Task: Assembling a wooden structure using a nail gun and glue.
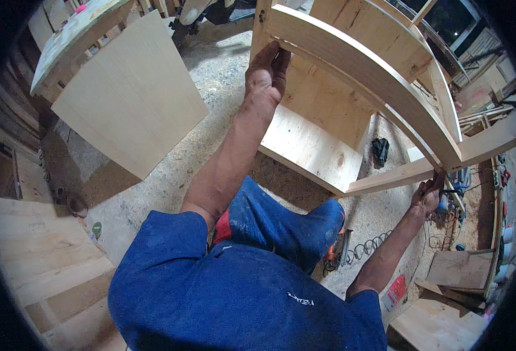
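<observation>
A cabinet-like frame of pale bare wood stands in front of me, with a broad rail (357, 55) along its near upper side. Just under that rail runs a thin wooden strip (403, 127). My left hand (266, 76) is closed at the strip's left end, beside a corner post, fingertips partly hidden. At the other end my right hand (426, 196) reaches up from below, fingers closed around the strip near the right corner. A wide bottom board (310, 149) and an inner panel (328, 96) show inside the frame.
A large pale panel (132, 96) leans against a worktable (82, 44) at the left. Boards (47, 251) lie at lower left. On the right are a black crumpled bag (380, 151), a coiled hose (369, 245), a red packet (394, 292) and wood offcuts (459, 269).
</observation>
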Action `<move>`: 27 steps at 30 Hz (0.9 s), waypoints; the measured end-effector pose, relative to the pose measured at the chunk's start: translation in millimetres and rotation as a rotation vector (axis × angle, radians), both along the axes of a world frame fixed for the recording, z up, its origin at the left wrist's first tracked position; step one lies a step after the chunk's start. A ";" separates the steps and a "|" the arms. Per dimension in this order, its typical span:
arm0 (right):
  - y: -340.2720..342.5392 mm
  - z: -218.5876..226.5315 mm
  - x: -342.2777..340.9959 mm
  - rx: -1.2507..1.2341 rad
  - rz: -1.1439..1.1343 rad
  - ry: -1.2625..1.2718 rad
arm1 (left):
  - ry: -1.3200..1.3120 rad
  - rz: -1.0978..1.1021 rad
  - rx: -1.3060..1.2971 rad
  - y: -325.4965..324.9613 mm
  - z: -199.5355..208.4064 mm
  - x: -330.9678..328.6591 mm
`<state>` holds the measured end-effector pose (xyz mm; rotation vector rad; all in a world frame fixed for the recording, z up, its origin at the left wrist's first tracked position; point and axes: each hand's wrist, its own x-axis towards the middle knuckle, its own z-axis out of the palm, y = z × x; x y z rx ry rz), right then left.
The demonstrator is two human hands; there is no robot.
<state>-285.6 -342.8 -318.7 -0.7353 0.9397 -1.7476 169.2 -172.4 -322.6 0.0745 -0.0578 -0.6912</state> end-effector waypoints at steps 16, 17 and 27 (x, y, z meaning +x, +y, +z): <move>-59.0 -41.1 -46.0 -0.322 -0.159 0.716 | -0.411 0.160 0.060 -15.5 -34.5 15.7; -57.5 -41.0 -46.8 -0.493 -0.260 0.983 | -0.353 0.129 -0.002 -14.3 -30.9 10.9; 6.9 13.6 13.7 -0.082 -0.044 0.012 | -0.779 -0.377 0.017 -54.5 7.9 -203.0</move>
